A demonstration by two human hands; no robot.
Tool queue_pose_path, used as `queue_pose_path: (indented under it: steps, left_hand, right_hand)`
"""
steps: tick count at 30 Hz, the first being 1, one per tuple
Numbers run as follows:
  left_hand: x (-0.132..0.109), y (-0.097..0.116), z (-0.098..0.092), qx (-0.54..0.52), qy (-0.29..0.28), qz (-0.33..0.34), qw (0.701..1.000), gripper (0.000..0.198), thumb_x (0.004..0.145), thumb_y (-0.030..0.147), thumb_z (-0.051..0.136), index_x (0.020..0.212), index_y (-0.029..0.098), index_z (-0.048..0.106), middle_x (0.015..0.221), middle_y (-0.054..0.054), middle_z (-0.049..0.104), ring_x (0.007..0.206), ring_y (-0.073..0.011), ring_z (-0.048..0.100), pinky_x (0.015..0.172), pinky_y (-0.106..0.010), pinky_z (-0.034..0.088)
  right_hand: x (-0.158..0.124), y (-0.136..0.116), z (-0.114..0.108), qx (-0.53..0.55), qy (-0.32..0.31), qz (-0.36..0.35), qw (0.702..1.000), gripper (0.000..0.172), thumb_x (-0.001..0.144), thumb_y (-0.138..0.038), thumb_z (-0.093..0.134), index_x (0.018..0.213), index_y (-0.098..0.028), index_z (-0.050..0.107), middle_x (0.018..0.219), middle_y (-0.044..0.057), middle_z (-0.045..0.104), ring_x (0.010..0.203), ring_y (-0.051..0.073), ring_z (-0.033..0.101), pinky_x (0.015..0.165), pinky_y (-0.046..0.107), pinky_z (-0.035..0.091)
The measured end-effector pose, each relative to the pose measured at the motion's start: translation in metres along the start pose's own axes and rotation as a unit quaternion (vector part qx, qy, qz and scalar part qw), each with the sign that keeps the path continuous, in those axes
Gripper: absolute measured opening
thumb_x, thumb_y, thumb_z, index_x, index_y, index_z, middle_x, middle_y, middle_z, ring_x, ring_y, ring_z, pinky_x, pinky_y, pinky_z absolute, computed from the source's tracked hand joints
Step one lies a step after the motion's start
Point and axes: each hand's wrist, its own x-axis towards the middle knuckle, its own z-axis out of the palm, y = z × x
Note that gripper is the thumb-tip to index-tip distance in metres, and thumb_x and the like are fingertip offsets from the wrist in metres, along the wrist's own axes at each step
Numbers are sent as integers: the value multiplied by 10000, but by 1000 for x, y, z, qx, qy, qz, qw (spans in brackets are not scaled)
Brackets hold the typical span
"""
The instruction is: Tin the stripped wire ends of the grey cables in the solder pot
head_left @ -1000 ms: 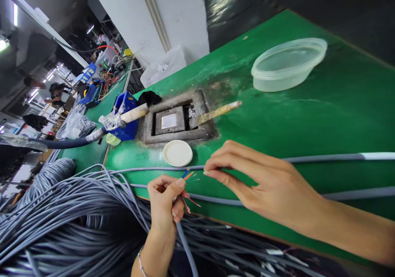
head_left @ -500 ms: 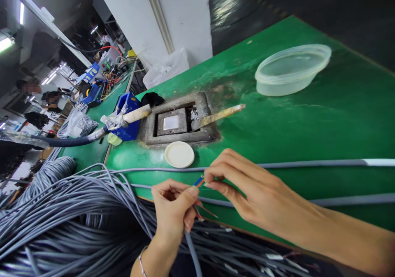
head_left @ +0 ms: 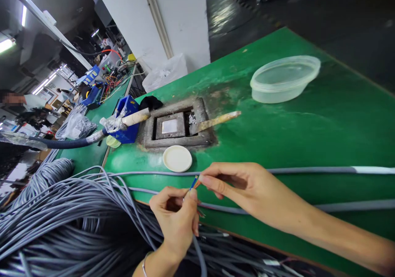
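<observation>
My left hand [head_left: 177, 217] is closed around the stripped end of a grey cable [head_left: 199, 255] that rises from below the table edge. Thin coloured wires [head_left: 194, 182], blue and orange, stick out above its fingers. My right hand [head_left: 247, 188] pinches the tips of those wires between thumb and fingers. Both hands hover over the near edge of the green table [head_left: 308, 116], just in front of a small white lid [head_left: 177, 158].
A large bundle of grey cables [head_left: 61, 219] fills the lower left. Two grey cables [head_left: 308, 171] lie across the table. A scorched solder pot [head_left: 175, 124] with a stick [head_left: 216, 120] sits behind the lid. A clear plastic tub [head_left: 284, 78] stands far right. People work at distant benches.
My right hand moved in from spread fingers and closed on the wire tips. The splayed wires are now gathered together. My left hand dropped slightly lower with the cable.
</observation>
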Motion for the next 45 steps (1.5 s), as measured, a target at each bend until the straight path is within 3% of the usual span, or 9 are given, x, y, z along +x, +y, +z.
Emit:
queue_pose_path:
  steps: [10,14,20,25,29,33,36,45]
  left_hand:
    - [15,14,2,-32,-23,-109,993,417,521,421,861,469,121,577,394,-14,579,175,-42,344,189,-107,205]
    - [18,9,-6,-26,-36,-97,994,351,592,363,838,505,120,599,425,-13,601,187,-30,348,198,-101,190]
    - [13,10,-2,-16,-46,-113,992,355,601,352,834,510,115,585,422,-12,591,210,-13,336,229,-101,165]
    - [10,18,4,-7,-30,-126,992,384,577,372,844,500,113,571,409,-1,566,230,-1,329,257,-102,167]
    - [12,14,-1,1,-57,-124,991,373,607,378,823,509,120,572,430,-19,595,218,-13,327,239,-117,154]
    - [17,13,-6,14,-65,-124,990,367,609,372,818,503,121,572,413,-8,575,219,-12,323,238,-120,163]
    - [30,15,-10,41,-69,-123,989,367,592,364,818,488,119,565,397,-2,557,219,-14,326,240,-123,169]
    - [98,23,-12,156,-155,-198,955,276,460,280,772,409,122,553,363,-10,526,206,-31,302,221,-156,156]
  right_hand:
    - [2,-3,-1,-36,49,-17,998,549,752,-736,579,658,-208,695,596,35,637,514,162,547,494,271,454]
    - [7,-2,-2,-27,79,1,997,597,706,-792,568,643,-207,672,533,29,598,509,176,555,532,293,490]
    - [6,8,-3,-41,40,-10,998,495,763,-696,603,756,-215,720,757,51,703,715,219,647,631,309,506]
    - [4,4,-3,-92,32,-47,994,455,841,-609,543,671,-208,674,667,37,664,611,188,610,546,295,465]
    - [3,1,-3,-131,23,-73,988,406,887,-519,496,669,-213,649,653,34,653,581,177,592,519,290,447]
    - [5,4,-6,-133,65,-84,985,381,884,-514,498,689,-221,643,658,34,651,609,184,606,518,282,461]
    - [7,6,-10,-140,97,-91,981,329,864,-483,525,705,-226,656,673,29,661,630,185,621,498,268,456]
    - [9,8,-13,-168,91,-114,975,239,862,-357,519,712,-237,661,663,9,664,578,158,607,446,242,437]
